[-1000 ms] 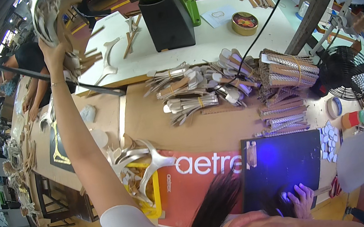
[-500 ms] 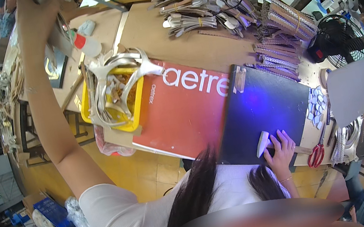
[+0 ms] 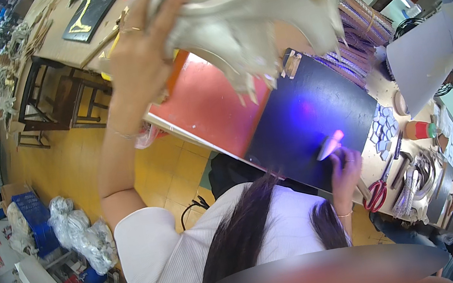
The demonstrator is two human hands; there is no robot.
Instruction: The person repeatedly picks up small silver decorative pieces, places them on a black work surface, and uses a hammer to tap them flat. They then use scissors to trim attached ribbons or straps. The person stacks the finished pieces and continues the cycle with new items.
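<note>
A person in a white ribbed top is standing at a cluttered wooden workbench [image 3: 371, 90], seen from above the head, with long dark hair falling over the chest. The left hand [image 3: 141, 54] is raised high in front of the camera, fingers curled closed around a large bundle of pale grey, curved cut-out pieces [image 3: 252, 5]; the bundle is hanging out to the right of the fist, above the bench, with ragged ends dangling down over a red sheet [image 3: 206, 109]. A thin bracelet is circling that wrist. The right hand [image 3: 343, 165] is resting low at the near edge of a dark blue cutting mat [image 3: 309, 118], which is lying just beside the red sheet. Its fingers are bent around a small pinkish object [image 3: 330, 145] that is touching the mat; the object is blurred and glowing, so it may be a small tool, but its kind is not clear. A violet light spot is shining on the mat above it. To the right of this hand, red-handled scissors [image 3: 377, 194] are lying on the bench, near a scatter of small pale blue cut shapes [image 3: 383, 130] and a large white sheet [image 3: 428, 59]. The floor below is yellow tile.
</note>
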